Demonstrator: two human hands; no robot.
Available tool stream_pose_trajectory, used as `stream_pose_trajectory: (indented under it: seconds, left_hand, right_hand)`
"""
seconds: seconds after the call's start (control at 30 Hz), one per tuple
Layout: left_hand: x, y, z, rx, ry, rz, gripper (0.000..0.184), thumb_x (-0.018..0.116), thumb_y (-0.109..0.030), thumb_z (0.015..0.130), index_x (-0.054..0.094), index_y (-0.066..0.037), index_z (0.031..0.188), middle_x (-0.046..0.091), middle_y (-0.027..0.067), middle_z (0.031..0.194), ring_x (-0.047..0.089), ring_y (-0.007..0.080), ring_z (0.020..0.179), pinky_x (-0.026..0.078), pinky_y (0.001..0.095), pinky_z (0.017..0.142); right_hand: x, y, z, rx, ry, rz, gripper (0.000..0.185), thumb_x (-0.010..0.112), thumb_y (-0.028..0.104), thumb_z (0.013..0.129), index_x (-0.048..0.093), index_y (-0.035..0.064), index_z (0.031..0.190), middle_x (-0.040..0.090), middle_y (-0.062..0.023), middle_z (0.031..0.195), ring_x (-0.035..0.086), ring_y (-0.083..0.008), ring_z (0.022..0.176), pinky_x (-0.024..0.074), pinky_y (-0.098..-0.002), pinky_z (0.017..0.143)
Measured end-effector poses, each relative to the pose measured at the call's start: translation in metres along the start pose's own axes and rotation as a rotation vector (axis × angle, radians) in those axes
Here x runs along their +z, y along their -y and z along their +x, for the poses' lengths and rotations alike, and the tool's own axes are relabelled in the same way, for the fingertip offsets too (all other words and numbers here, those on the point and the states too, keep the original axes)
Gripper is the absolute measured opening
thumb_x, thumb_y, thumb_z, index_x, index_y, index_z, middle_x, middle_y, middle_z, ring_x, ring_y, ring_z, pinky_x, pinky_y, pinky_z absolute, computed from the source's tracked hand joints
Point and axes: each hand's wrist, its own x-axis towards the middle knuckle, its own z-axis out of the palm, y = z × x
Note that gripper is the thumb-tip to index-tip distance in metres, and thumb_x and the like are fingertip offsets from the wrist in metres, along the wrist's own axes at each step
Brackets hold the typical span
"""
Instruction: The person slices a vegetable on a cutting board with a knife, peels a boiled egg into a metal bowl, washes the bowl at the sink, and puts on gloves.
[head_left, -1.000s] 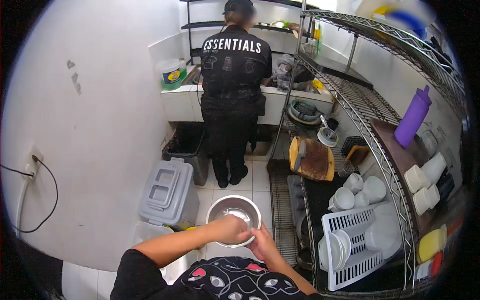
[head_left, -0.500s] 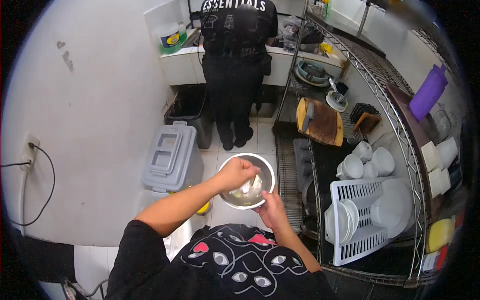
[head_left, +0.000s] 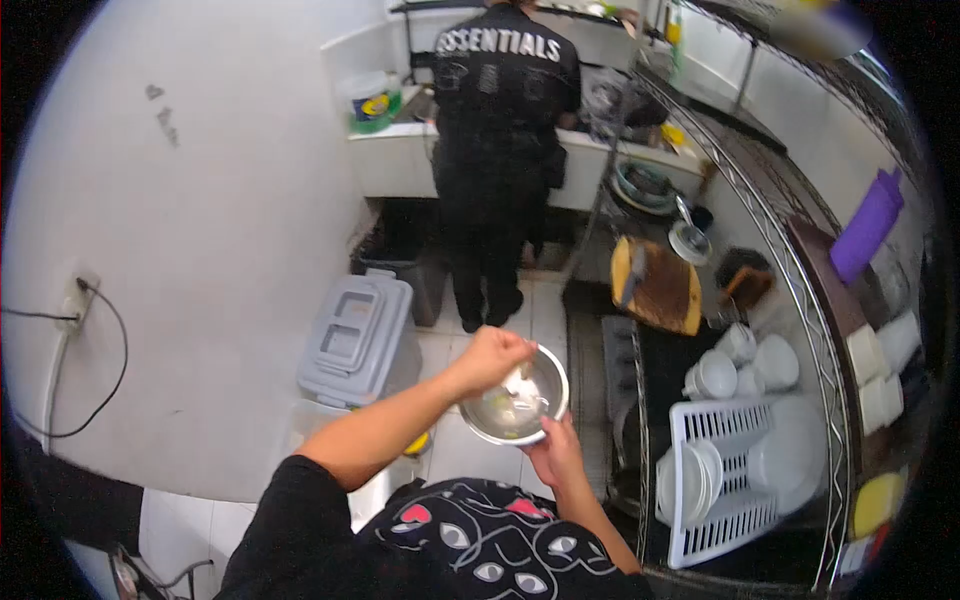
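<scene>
A round metal bowl with a pale rim is held out over the tiled floor. At its lower right side my right hand grips the rim, thumb on top. My left hand is closed above the bowl's upper left part, its fingertips pressed together. Something small and pale shows just below those fingertips, too blurred to name. Inside the bowl are shiny highlights and small yellowish-green bits.
Another person in black stands at the sink counter. A grey lidded bin is at the left. On the right, a wire shelf holds a cutting board, white cups and a dish rack.
My left hand has risen from inside the bowl to above its rim. The view has shifted. My right hand still grips the bowl.
</scene>
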Motion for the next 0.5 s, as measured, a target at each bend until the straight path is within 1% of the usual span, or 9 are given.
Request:
stream_pose_trajectory:
  seconds: [0.03,0.07,0.1,0.17,0.27,0.37,0.5]
  left_hand:
    - [0.0,-0.007,-0.003,-0.047,-0.012,0.036,0.027,0.058,-0.025,0.084,0.065,-0.003,0.069,0.061,0.0016,0.062,0.05,0.0059,0.054,0.04,0.0229,0.049]
    - [0.0,0.008,0.003,-0.017,-0.026,-0.006,0.027,0.057,-0.025,0.084,0.065,-0.004,0.069,0.06,0.0015,0.06,0.05,0.0059,0.053,0.039,0.023,0.049]
    - [-0.001,0.011,0.006,0.035,-0.024,0.104,0.029,0.057,-0.026,0.084,0.064,-0.004,0.067,0.06,0.0014,0.059,0.049,0.0064,0.052,0.04,0.0244,0.049]
    - [-0.002,-0.004,-0.003,-0.018,-0.008,0.093,0.031,0.058,-0.027,0.084,0.063,-0.003,0.065,0.06,0.0015,0.059,0.05,0.0076,0.052,0.041,0.0265,0.049]
    - [-0.008,-0.01,-0.009,0.062,-0.033,0.167,0.033,0.057,-0.028,0.084,0.063,-0.002,0.064,0.06,0.0026,0.059,0.051,0.0085,0.053,0.043,0.0278,0.051]
    - [-0.02,0.009,-0.001,0.088,-0.021,0.164,0.032,0.058,-0.028,0.083,0.063,-0.002,0.065,0.06,0.0038,0.058,0.051,0.0084,0.054,0.043,0.028,0.052]
    - [-0.037,0.015,0.005,0.096,-0.032,0.18,0.032,0.058,-0.029,0.082,0.064,-0.002,0.066,0.06,0.0045,0.058,0.051,0.0086,0.053,0.043,0.0283,0.052]
  right_hand:
    - [0.003,-0.001,-0.002,0.011,-0.007,0.003,0.051,0.04,0.007,0.085,0.026,0.016,0.133,0.041,-0.0119,0.126,0.048,-0.0272,0.11,0.0474,-0.0456,0.084]
    - [0.007,-0.003,-0.002,0.018,-0.011,-0.006,0.051,0.039,0.007,0.084,0.026,0.0159,0.133,0.041,-0.0121,0.126,0.048,-0.0275,0.11,0.0474,-0.0457,0.085]
    - [0.01,-0.003,-0.002,0.018,-0.019,-0.015,0.051,0.039,0.006,0.084,0.026,0.0158,0.133,0.04,-0.0123,0.126,0.048,-0.0278,0.11,0.0474,-0.0458,0.085]
    - [0.013,-0.003,0.002,0.022,-0.016,-0.044,0.051,0.038,0.007,0.084,0.025,0.0159,0.133,0.04,-0.0124,0.127,0.048,-0.0285,0.11,0.0477,-0.0462,0.085]
    - [0.012,-0.01,0.011,0.031,-0.008,-0.07,0.051,0.038,0.008,0.084,0.024,0.0164,0.133,0.039,-0.0119,0.128,0.049,-0.0293,0.11,0.0489,-0.0469,0.083]
    - [0.016,-0.017,0.021,0.036,0.003,-0.059,0.052,0.038,0.007,0.084,0.025,0.0169,0.133,0.038,-0.0116,0.128,0.049,-0.0293,0.109,0.0494,-0.0465,0.081]
    - [0.031,-0.024,0.035,0.015,-0.014,-0.046,0.051,0.039,0.008,0.083,0.025,0.0172,0.132,0.04,-0.0117,0.126,0.05,-0.0284,0.108,0.0497,-0.0457,0.08]
